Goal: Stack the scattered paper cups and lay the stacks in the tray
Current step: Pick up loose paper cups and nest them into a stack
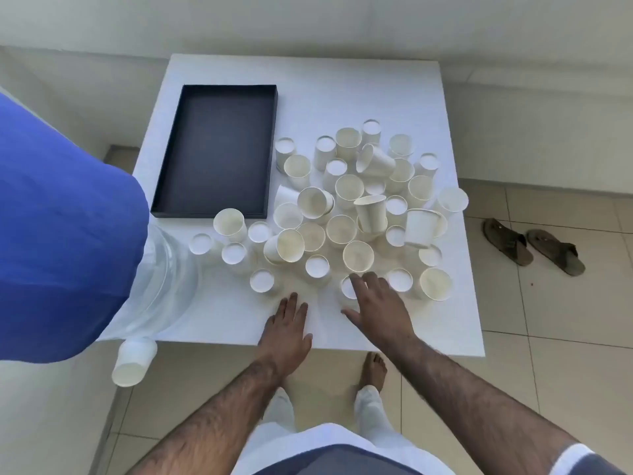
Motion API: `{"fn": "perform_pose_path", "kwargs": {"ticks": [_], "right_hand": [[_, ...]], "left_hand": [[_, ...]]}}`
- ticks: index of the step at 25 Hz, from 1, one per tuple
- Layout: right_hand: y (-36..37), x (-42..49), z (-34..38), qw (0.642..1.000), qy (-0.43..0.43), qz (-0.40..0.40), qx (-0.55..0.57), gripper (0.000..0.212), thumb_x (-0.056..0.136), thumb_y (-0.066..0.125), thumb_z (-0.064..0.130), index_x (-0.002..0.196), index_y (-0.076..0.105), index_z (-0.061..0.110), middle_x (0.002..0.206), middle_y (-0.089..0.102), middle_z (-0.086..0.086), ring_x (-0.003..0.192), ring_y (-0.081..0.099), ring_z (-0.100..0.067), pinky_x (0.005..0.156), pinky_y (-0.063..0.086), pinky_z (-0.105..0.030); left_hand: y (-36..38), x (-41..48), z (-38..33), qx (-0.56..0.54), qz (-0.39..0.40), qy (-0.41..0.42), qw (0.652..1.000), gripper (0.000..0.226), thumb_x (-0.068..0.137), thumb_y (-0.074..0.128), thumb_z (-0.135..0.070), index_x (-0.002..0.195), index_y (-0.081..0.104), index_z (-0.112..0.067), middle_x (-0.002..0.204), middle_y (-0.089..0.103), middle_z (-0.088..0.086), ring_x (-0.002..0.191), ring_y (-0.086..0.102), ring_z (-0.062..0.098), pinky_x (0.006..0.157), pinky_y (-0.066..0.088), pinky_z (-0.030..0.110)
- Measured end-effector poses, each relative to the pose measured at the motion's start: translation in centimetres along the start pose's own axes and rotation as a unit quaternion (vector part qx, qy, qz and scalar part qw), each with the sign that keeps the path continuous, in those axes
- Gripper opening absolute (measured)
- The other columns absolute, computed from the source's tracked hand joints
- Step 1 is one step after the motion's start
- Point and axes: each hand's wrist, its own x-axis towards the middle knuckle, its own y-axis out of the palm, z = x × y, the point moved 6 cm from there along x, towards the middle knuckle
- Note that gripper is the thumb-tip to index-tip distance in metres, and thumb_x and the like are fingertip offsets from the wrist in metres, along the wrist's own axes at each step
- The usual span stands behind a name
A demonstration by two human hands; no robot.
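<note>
Several white paper cups (356, 207) lie scattered over the white table (428, 108), some upright, some upside down, some on their sides. A dark rectangular tray (215, 149) sits at the table's left, with nothing in it. My right hand (376, 303) is spread over an upside-down cup (347, 287) at the pile's near edge, fingers touching it, not closed. My left hand (289, 330) rests flat on the table, fingers apart, holding nothing. One cup (132, 363) lies off the table's near left corner.
A blue cloth shape (65, 241) fills the left side, with a clear plastic bag (161, 286) on the table beside it. A pair of sandals (534, 245) lies on the tiled floor to the right. My bare foot (373, 370) stands under the table's near edge.
</note>
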Motion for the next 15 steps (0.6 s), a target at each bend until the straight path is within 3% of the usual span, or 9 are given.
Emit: {"fn": "perform_pose_path", "kwargs": {"ticks": [3,6,10,12,13,15], "right_hand": [[-0.1,1.1,0.7,0.999,0.014,0.001,-0.029,0.069,0.076,0.082,0.047,0.129,0.055,0.013,0.112,0.057,-0.012,0.090,0.060,-0.033,0.062,0.052,-0.042],[0.0,1.5,1.5,1.000,0.015,0.004,-0.015,0.048,0.080,0.080,0.040,0.113,0.058,0.012,0.110,0.054,-0.012,0.089,0.058,-0.032,0.054,0.043,-0.036],[0.2,1.0,1.5,0.998,0.040,0.031,0.043,0.034,0.090,0.069,0.032,0.113,0.054,0.012,0.114,0.051,-0.010,0.099,0.057,-0.031,0.060,0.040,-0.034],[-0.3,0.4,1.4,0.993,0.067,0.021,0.099,0.036,0.090,0.069,0.033,0.116,0.054,0.013,0.113,0.051,-0.008,0.100,0.057,-0.030,0.065,0.045,-0.035],[-0.7,0.0,1.3,0.987,0.084,0.008,0.137,0.038,0.089,0.070,0.034,0.116,0.055,0.014,0.112,0.051,-0.006,0.099,0.058,-0.029,0.067,0.048,-0.036],[-1.5,-1.1,1.0,0.963,0.128,-0.016,0.235,0.042,0.086,0.073,0.036,0.118,0.055,0.017,0.111,0.052,-0.002,0.095,0.058,-0.024,0.072,0.051,-0.036]], "left_hand": [[-0.5,0.3,-0.2,-0.019,-0.025,-0.007,0.999,0.065,0.103,0.046,-0.041,0.161,0.026,-0.017,0.173,0.007,0.009,0.159,0.011,0.028,0.121,0.031,0.043],[-1.3,0.4,-0.3,-0.054,-0.033,-0.014,0.998,0.056,0.103,0.048,-0.041,0.153,0.040,-0.017,0.169,0.020,0.008,0.153,0.023,0.027,0.114,0.039,0.043],[-2.6,1.1,-0.4,-0.220,-0.037,-0.060,0.973,0.047,0.103,0.052,-0.044,0.140,0.055,-0.016,0.152,0.044,0.002,0.138,0.045,0.022,0.108,0.044,0.040],[-2.5,1.7,-1.0,-0.370,0.000,-0.099,0.924,0.051,0.101,0.056,-0.051,0.136,0.060,-0.014,0.137,0.060,0.003,0.121,0.059,0.020,0.102,0.049,0.037],[-2.2,1.6,-1.6,-0.463,0.034,-0.115,0.878,0.055,0.099,0.058,-0.055,0.134,0.061,-0.013,0.127,0.066,0.004,0.110,0.064,0.019,0.097,0.052,0.035],[-1.6,0.7,-3.3,-0.647,0.104,-0.141,0.742,0.059,0.095,0.061,-0.060,0.129,0.064,-0.012,0.116,0.070,0.009,0.101,0.068,0.022,0.092,0.055,0.036]]}}
